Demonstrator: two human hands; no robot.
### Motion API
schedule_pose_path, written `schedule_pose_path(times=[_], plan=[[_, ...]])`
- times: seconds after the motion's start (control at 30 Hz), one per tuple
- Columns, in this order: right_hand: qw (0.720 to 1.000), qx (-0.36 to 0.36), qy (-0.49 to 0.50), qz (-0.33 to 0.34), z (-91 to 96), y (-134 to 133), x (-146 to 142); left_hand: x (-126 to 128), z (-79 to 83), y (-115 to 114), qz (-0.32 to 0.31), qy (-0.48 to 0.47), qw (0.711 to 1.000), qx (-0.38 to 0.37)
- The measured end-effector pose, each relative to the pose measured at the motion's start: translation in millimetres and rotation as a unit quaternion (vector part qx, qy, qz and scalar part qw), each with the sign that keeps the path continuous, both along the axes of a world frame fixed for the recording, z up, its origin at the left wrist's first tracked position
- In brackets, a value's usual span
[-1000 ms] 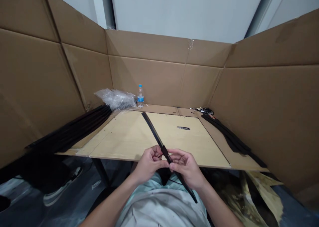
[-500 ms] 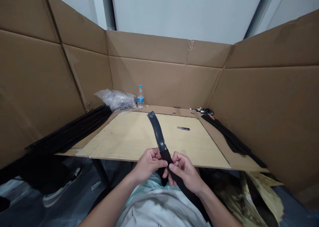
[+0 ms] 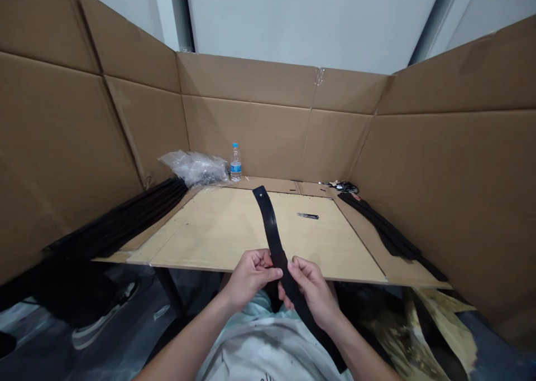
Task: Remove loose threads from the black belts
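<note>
A black strap [image 3: 307,317] runs from beside my right forearm up between my hands. Its upper part is a smooth, slightly curved dark strip [image 3: 270,222] with a small round metal spot near the tip. My left hand [image 3: 251,278] pinches the strap's left edge near the joint of cloth and smooth strip, thumb in front. On the other edge my right hand [image 3: 312,286] grips it between thumb and fingers. Both hands are closed, just in front of the table's near edge. Some fingertips are hidden behind the strap.
Thread snips [image 3: 307,216] lie on the wooden board [image 3: 218,225]. Black straps are piled at left [image 3: 125,225] and right [image 3: 381,225]. Clear plastic bags [image 3: 196,168] and a water bottle [image 3: 235,163] stand at the back. Cardboard walls [image 3: 268,130] enclose the table.
The strap has turned a little, so its smooth end shows flatter with less shine and its tip has shifted right. More of its lower end shows. Both hands keep their hold.
</note>
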State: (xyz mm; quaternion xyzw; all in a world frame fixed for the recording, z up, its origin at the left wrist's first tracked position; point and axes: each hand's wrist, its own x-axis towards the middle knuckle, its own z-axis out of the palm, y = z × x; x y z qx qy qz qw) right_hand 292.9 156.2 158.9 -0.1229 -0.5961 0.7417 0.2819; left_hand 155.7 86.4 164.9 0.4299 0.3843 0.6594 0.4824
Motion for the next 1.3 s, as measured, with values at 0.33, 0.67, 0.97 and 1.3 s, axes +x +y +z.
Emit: schedule_pose_path(times=[0.33,0.67,0.97,1.3], plan=[[0.998,-0.026,0.054,0.025,-1.6,7,3,-13,2.2,5,0.159,0.063,0.985,-0.014],[0.998,0.055,0.012,0.022,-7.4,11,-2,-16,5.6,5,0.091,0.137,0.986,-0.035],[0.999,0.038,0.003,0.009,-0.2,3,0,-10,4.9,2,0.007,0.15,0.989,0.004],[0.996,0.027,0.081,-0.002,-7.6,11,-1,-4,-3.1,3,0.084,0.168,0.982,0.023]])
